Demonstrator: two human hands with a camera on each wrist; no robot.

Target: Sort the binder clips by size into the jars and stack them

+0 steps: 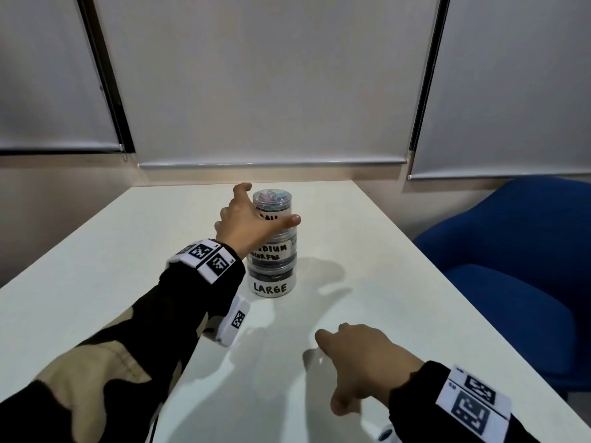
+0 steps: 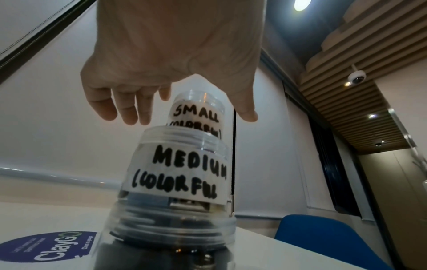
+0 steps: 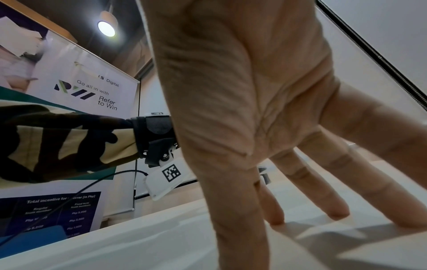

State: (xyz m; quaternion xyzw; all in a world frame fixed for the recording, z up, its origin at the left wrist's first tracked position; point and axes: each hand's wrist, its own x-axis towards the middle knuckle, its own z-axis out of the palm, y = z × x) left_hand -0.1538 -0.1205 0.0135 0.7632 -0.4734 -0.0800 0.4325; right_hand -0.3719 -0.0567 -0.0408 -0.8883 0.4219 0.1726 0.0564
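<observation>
Room and furnishings, as seen from my seat.

I sit at a white table [image 1: 367, 251] whose far edge meets a wall fitted with three pale roller blinds [image 1: 265, 78], all lowered, with dark window frames [image 1: 105, 75] between them. A blue upholstered chair [image 1: 518, 251] stands just beside the table on my right. A round blue sticker [image 2: 49, 247] reading "ClayGo" lies on the tabletop. Overhead I note a round ceiling light [image 2: 302, 4], a slatted wooden ceiling panel [image 2: 360, 76] and a dome camera [image 2: 357, 77]. To my left hangs a printed banner [image 3: 76, 87] reading "Refer to Win".
</observation>
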